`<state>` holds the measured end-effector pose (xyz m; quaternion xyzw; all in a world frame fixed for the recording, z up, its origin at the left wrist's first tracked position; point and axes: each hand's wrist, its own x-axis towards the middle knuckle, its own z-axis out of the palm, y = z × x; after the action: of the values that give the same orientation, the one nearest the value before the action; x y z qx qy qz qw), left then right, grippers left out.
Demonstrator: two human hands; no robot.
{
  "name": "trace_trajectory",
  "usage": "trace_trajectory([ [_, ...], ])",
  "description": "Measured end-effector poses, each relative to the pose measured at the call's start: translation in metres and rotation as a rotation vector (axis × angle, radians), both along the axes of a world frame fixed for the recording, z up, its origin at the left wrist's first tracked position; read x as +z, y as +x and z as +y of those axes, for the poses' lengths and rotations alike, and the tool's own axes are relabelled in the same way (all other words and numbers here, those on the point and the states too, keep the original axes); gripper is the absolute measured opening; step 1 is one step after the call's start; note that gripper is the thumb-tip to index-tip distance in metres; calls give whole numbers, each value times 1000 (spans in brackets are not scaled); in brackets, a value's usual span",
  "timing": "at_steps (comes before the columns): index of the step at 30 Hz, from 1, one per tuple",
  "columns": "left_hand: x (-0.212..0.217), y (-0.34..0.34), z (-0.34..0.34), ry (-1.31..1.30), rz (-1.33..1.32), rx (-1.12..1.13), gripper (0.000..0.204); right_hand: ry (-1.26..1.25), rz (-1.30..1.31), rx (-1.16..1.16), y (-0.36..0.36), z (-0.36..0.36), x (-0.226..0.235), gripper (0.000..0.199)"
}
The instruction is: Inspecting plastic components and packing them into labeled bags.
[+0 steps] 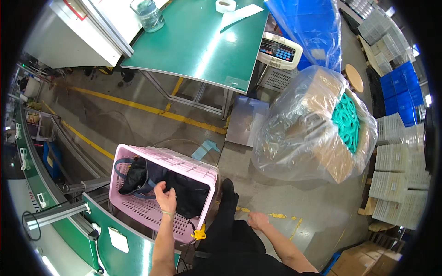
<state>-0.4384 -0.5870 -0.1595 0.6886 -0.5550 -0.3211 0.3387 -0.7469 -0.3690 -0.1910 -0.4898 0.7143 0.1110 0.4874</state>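
Observation:
My left hand (165,198) is over a pink plastic basket (138,209), its thumb and fingers apart. Its fingertips are right beside the dark blue strap (148,189) of a black bag (186,191) lying inside; no firm grip on the strap shows. The basket has slotted walls, and a yellow tag-like piece (199,232) hangs at its near right corner. My right hand (258,221) hangs beside my right thigh over the floor, fingers loosely curled, with nothing visible in them.
A green-topped table (193,46) stands ahead, with a water jug (148,16) and a tape roll (225,5). At right, a plastic-lined carton (299,133) holds green rings (346,122), near a scale display (278,49). White crates (391,188) are stacked far right. A green workbench (124,244) is at left.

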Motion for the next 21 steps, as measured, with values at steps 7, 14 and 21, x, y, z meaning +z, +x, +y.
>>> trace_trajectory([
  [7, -87, -11, -118, -122, -607, 175, 63, -87, 145, -68, -76, -145, -67, 26],
  [14, -78, -34, -149, -128, -604, 9, 44, -22, 8, 458, -52, -273, -204, 29],
  [21, -88, -34, -159, -12, -477, -69, 24, -113, 157, 969, -16, -390, -406, 38],
])
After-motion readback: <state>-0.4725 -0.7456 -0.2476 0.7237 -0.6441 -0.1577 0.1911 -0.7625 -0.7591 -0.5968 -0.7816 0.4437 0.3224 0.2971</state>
